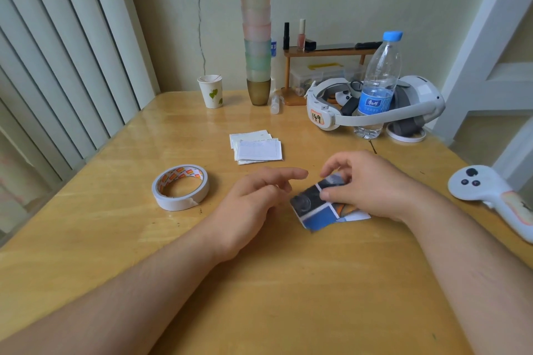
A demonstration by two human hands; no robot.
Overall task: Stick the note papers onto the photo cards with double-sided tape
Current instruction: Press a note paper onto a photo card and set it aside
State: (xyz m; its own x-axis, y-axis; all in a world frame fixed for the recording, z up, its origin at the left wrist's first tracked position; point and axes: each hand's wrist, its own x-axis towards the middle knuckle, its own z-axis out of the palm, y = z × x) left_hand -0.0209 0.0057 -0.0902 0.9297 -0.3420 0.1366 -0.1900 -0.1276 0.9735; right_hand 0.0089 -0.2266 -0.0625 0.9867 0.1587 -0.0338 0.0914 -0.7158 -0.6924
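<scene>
Here, on the yellow wooden table (115, 239): one roll of white double-sided tape with an orange-printed liner (180, 187), lying flat at left; one small fanned pile of white lined note papers (256, 147), count unclear, beyond the hands; one loose stack of glossy blue-and-black photo cards (314, 207), count unclear, under the right hand (372, 184). Right fingers pinch the top card's edge, thumb pressing on it; left hand (253, 202) hovers just beside the cards, fingers loosely extended, gripping nothing. Behind: one clear water bottle with blue cap (377, 86), one white headset (375, 104), one white controller (490, 196).
</scene>
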